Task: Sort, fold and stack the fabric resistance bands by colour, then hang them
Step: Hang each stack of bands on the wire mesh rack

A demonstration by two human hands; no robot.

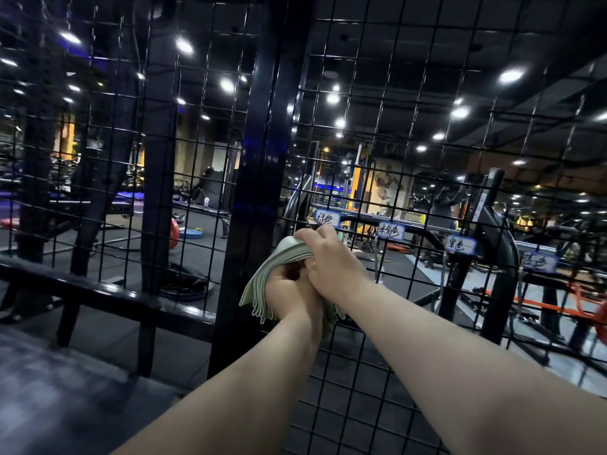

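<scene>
Both hands grip the folded green bands (272, 277) at frame centre, up by the grid (361, 159) — left hand (292, 290) wrapped round from below, right hand (328, 261) with fingers (310, 237) curled over the top. You're at the hanging step; next, hang them near the leftmost label (326, 218) — what they hang on is hidden.

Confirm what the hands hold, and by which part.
Both grip the folded green bands: left hand round the middle, right hand over the top end.

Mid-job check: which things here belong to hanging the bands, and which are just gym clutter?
Job: green bands, left hand, right hand, wire grid, colour labels.
Lying about: red plate, blue plate.
</scene>
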